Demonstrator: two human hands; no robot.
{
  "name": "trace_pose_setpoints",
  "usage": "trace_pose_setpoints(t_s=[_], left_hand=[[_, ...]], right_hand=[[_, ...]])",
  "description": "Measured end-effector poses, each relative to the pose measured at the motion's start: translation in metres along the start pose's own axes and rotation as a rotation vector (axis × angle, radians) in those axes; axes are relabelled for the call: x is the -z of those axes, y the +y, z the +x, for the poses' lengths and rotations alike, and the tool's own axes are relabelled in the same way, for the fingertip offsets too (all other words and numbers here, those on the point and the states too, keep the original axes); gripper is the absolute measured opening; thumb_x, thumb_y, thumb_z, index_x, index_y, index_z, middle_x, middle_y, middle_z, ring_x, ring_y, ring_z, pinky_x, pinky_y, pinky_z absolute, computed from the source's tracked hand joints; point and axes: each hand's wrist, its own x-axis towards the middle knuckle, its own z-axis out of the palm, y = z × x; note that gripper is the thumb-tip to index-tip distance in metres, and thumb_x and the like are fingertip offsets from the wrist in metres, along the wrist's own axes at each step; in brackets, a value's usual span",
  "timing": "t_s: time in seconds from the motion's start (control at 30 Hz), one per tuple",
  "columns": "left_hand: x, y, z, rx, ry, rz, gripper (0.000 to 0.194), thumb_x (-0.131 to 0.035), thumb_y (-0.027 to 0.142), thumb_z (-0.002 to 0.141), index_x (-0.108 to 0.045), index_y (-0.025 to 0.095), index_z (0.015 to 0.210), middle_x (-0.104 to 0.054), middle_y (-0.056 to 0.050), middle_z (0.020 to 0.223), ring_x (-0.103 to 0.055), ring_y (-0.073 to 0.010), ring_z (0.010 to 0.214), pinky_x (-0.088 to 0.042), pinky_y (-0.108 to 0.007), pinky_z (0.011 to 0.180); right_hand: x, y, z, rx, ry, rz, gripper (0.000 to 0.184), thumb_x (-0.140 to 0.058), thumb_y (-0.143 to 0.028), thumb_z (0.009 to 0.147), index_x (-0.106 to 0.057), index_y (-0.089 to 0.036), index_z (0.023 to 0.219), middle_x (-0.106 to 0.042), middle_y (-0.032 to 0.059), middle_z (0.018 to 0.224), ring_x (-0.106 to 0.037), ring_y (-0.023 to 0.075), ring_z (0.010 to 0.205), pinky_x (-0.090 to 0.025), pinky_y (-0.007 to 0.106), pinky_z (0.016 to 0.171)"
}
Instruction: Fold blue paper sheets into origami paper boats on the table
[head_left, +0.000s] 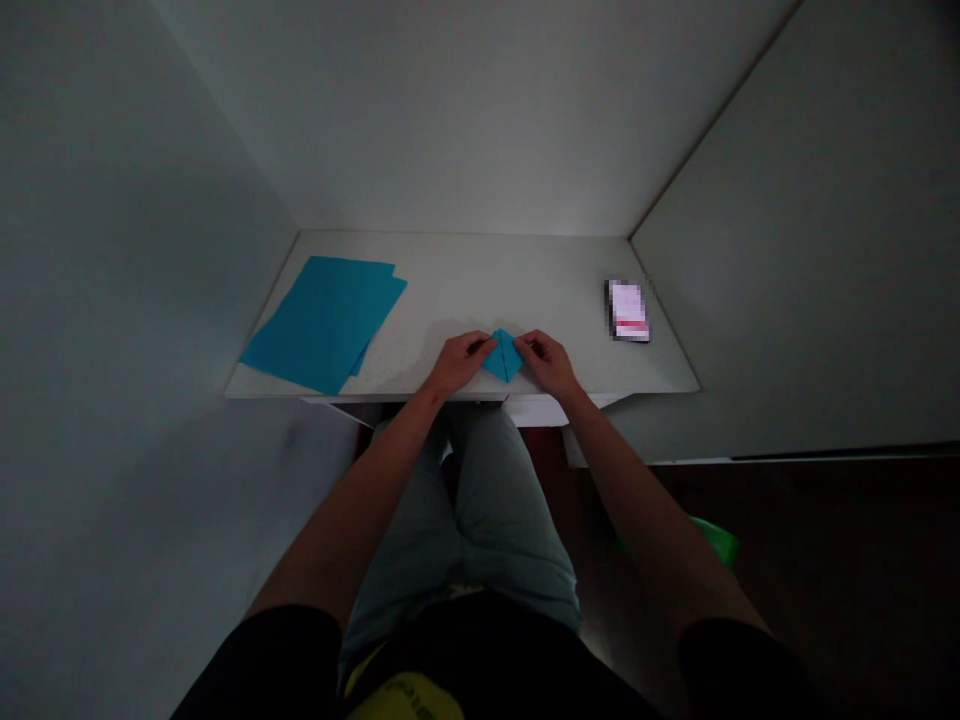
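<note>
A small folded piece of blue paper (pixel 504 358), diamond-shaped with a dark line down its middle, is at the front of the white table. My left hand (pixel 459 362) pinches its left side between thumb and fingers. On the opposite side, my right hand (pixel 548 362) grips the right corner in the same way. Both hands rest low over the tabletop, close to its front edge. The fingertips cover the paper's side corners.
Larger blue sheets (pixel 326 320) lie stacked unevenly on the left of the white table (pixel 480 275). A phone (pixel 628 310), its screen lit and blurred, lies at the right. Walls enclose the table's back and sides. Something green (pixel 716 542) is on the floor at right.
</note>
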Motion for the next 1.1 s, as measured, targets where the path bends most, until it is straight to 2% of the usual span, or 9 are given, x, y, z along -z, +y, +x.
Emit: trace_pose_setpoints(t_s=[0.3,0.47,0.57,0.73,0.83,0.93,1.1], left_hand=[[0.001,0.001,0.003,-0.018,0.103,-0.066,0.050,-0.074,0.069,0.096,-0.084,0.020,0.096,-0.083,-0.008,0.098,-0.074,-0.0233,0.092,-0.061,-0.037,0.090],[0.003,-0.001,0.003,0.001,0.168,-0.069,0.054,-0.072,0.073,0.098,-0.081,0.020,0.096,-0.079,-0.006,0.090,-0.070,-0.0211,0.084,-0.060,-0.035,0.081],[0.002,-0.001,0.003,-0.027,0.163,-0.088,0.055,-0.075,0.075,0.097,-0.081,0.020,0.097,-0.080,-0.007,0.093,-0.072,-0.0215,0.086,-0.061,-0.035,0.082],[0.003,0.000,0.004,-0.064,0.155,-0.124,0.054,-0.077,0.074,0.095,-0.082,0.020,0.093,-0.081,-0.008,0.099,-0.074,-0.0226,0.093,-0.062,-0.036,0.086],[0.005,0.001,0.005,-0.045,0.200,-0.143,0.052,-0.077,0.072,0.095,-0.081,0.020,0.095,-0.081,-0.009,0.101,-0.074,-0.0229,0.097,-0.062,-0.036,0.088],[0.006,0.000,0.007,0.007,0.265,-0.178,0.054,-0.075,0.074,0.095,-0.077,0.020,0.096,-0.080,-0.008,0.099,-0.073,-0.0219,0.096,-0.062,-0.035,0.091],[0.007,-0.004,0.010,0.101,0.388,-0.280,0.055,-0.073,0.076,0.098,-0.058,0.023,0.090,-0.069,-0.002,0.087,-0.072,-0.0181,0.087,-0.066,-0.034,0.089]], right_hand=[[0.001,-0.006,0.001,-0.043,0.045,0.060,0.058,-0.074,-0.081,0.091,-0.066,-0.024,0.092,-0.062,-0.0013,0.074,-0.053,0.0159,0.067,-0.045,0.031,0.065],[0.001,-0.007,0.003,-0.062,0.108,0.108,0.061,-0.072,-0.085,0.090,-0.063,-0.025,0.095,-0.057,-0.0031,0.070,-0.050,0.0153,0.061,-0.042,0.031,0.060],[0.002,-0.009,0.002,-0.055,0.064,0.103,0.064,-0.070,-0.089,0.091,-0.063,-0.025,0.094,-0.055,-0.0035,0.069,-0.050,0.0156,0.062,-0.043,0.031,0.062],[0.002,-0.009,0.000,-0.018,-0.005,0.052,0.071,-0.076,-0.094,0.082,-0.065,-0.024,0.087,-0.058,-0.0025,0.072,-0.050,0.0146,0.067,-0.041,0.030,0.064],[0.002,-0.008,0.000,-0.020,0.042,0.066,0.074,-0.075,-0.097,0.082,-0.062,-0.024,0.083,-0.055,-0.0028,0.068,-0.050,0.0146,0.065,-0.040,0.030,0.063],[0.002,-0.007,0.001,-0.064,0.118,0.093,0.073,-0.073,-0.098,0.083,-0.059,-0.026,0.087,-0.050,-0.0041,0.064,-0.047,0.0153,0.059,-0.038,0.031,0.057],[0.003,-0.007,0.003,-0.037,0.236,0.122,0.072,-0.066,-0.097,0.089,-0.046,-0.028,0.092,-0.051,-0.0041,0.074,-0.050,0.0150,0.059,-0.047,0.031,0.057]])
